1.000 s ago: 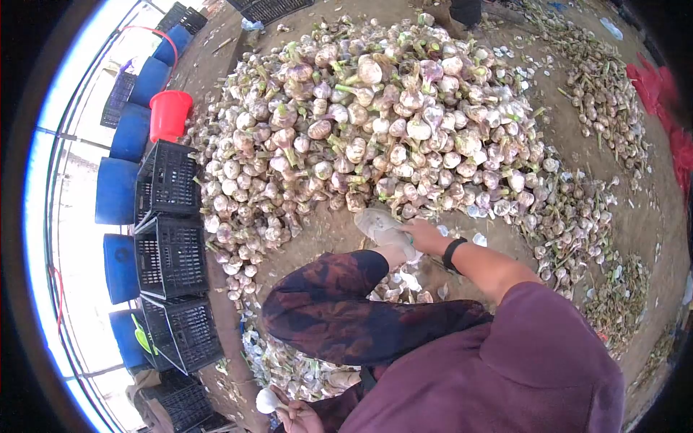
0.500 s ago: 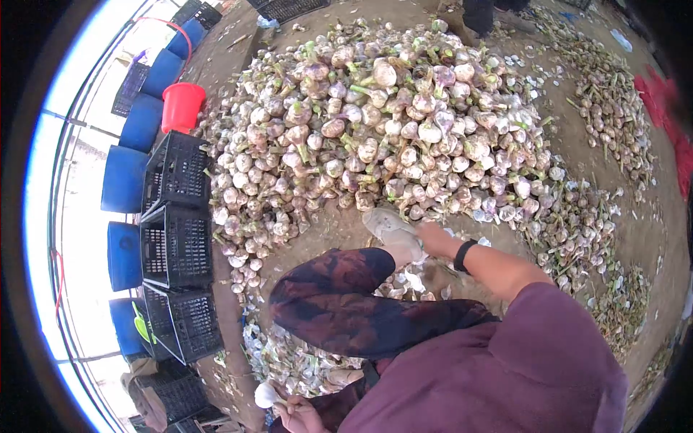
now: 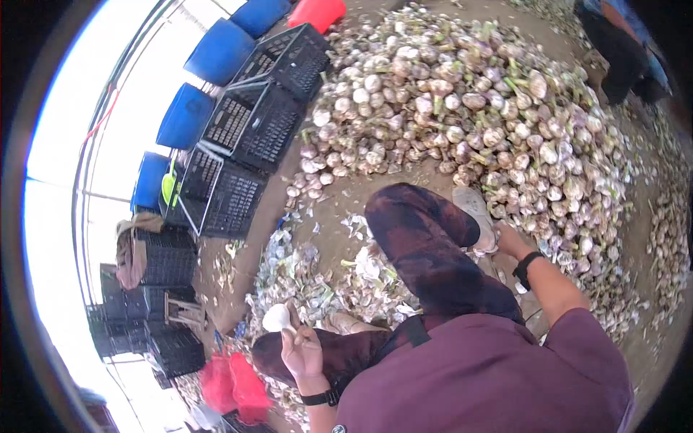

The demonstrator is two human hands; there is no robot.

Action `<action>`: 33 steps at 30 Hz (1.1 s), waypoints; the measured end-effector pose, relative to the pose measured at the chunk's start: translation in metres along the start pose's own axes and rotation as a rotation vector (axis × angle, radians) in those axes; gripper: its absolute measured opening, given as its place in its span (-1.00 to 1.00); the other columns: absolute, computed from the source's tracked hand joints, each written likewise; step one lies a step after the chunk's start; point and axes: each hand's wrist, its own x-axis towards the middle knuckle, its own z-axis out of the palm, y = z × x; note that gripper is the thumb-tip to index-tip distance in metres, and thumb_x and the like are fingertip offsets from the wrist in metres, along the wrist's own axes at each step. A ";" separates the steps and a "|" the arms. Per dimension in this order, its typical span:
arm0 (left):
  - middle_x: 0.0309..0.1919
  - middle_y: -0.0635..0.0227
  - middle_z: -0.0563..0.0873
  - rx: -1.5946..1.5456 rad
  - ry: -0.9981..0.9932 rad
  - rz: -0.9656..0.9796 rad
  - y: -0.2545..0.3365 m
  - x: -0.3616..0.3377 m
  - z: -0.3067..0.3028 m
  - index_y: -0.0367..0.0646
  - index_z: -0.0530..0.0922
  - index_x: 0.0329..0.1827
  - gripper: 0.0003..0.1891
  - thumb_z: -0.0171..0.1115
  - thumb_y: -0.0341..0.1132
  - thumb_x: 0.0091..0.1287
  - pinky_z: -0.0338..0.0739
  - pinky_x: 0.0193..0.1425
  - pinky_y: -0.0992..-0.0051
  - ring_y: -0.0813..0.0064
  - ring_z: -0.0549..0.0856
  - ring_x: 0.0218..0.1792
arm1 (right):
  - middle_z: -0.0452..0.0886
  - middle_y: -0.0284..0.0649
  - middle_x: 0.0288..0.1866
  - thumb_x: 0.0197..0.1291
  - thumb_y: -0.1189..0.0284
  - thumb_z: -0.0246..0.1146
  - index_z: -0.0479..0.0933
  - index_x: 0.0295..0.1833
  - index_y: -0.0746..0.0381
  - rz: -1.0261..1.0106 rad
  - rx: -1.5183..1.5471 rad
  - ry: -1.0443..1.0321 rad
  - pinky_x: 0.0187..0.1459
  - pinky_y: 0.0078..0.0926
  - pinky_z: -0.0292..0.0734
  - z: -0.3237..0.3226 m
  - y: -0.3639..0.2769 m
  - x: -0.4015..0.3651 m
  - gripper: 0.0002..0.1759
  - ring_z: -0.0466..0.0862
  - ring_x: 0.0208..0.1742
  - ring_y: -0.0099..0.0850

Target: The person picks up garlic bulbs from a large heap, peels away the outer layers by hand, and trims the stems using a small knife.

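A white, clean garlic bulb [image 3: 278,318] sits in my left hand [image 3: 302,353], the fingers closed around its stem end, low at the left over my leg. My right hand [image 3: 511,241] is down beside the heel of my light shoe [image 3: 473,209], its fingers curled. What it holds, if anything, is hidden. In front of the shoe spreads a large garlic pile [image 3: 462,108], many bulbs with stems and dirty skins. Loose garlic skins [image 3: 368,278] lie on the ground around my legs.
Black plastic crates [image 3: 224,191] stand in a row at the left, with blue barrels [image 3: 185,115] behind them. A red bucket [image 3: 317,13] is at the top. Red mesh bags [image 3: 234,386] lie at lower left near a small wooden stool [image 3: 186,310]. Another person's dark-clothed leg [image 3: 613,58] shows at upper right.
The view has swung left, showing more crates, the stool and red bags. My left hand has come up higher with the garlic bulb. My right hand stays by the shoe.
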 end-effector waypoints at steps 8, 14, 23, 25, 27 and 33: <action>0.32 0.23 0.33 0.047 -0.006 0.311 0.020 -0.015 0.001 -0.16 0.22 0.35 -0.52 0.04 -0.41 0.36 0.52 -0.03 0.47 0.57 0.48 -0.33 | 0.59 0.07 -0.04 -0.08 0.59 0.15 0.53 0.04 0.19 0.210 -0.063 -0.089 0.08 -0.22 0.42 -0.045 -0.046 -0.010 -0.55 0.54 0.07 -0.02; 0.33 0.26 0.31 0.082 -0.062 0.370 0.041 -0.036 -0.020 -0.14 0.23 0.35 -0.50 0.07 -0.42 0.35 0.50 -0.03 0.49 0.57 0.48 -0.32 | 0.63 -0.20 -0.23 0.08 0.60 0.01 0.57 0.02 0.23 0.321 0.291 -0.011 -0.30 -0.47 0.49 -0.133 -0.097 0.026 -0.62 0.58 -0.30 -0.40; 0.32 0.21 0.31 0.047 -0.130 0.417 0.053 -0.052 -0.024 -0.07 0.27 0.33 -0.44 0.16 -0.49 0.24 0.51 -0.02 0.44 0.52 0.51 -0.24 | 0.50 -0.23 0.08 0.17 0.43 0.16 0.53 0.05 0.23 0.224 0.282 0.030 -0.07 -0.31 0.51 -0.237 -0.168 0.013 -0.68 0.46 0.08 -0.35; 0.32 0.20 0.33 0.041 -0.126 0.426 0.051 -0.053 -0.026 -0.07 0.28 0.33 -0.45 0.16 -0.49 0.24 0.51 -0.02 0.43 0.51 0.52 -0.23 | 0.54 -0.25 -0.16 0.14 0.52 0.09 0.55 -0.05 0.27 0.137 0.356 0.078 -0.25 -0.32 0.52 -0.246 -0.101 0.007 -0.74 0.51 -0.17 -0.37; 0.31 0.20 0.34 0.044 -0.098 0.445 0.050 -0.056 -0.028 -0.07 0.28 0.33 -0.45 0.16 -0.48 0.25 0.51 -0.02 0.42 0.51 0.52 -0.23 | 0.57 -0.25 -0.35 0.16 0.50 0.06 0.59 -0.14 0.27 0.032 0.112 0.124 -0.41 -0.41 0.50 -0.241 0.004 0.017 -0.77 0.54 -0.42 -0.44; 0.31 0.22 0.36 0.197 0.038 0.536 0.051 -0.087 -0.028 -0.13 0.23 0.35 -0.48 0.09 -0.44 0.31 0.50 -0.03 0.47 0.58 0.51 -0.26 | 0.60 -0.23 -0.32 0.02 0.53 0.20 0.60 -0.23 0.18 -0.195 -0.018 -0.133 -0.33 -0.33 0.57 -0.152 0.150 0.011 -0.83 0.60 -0.33 -0.35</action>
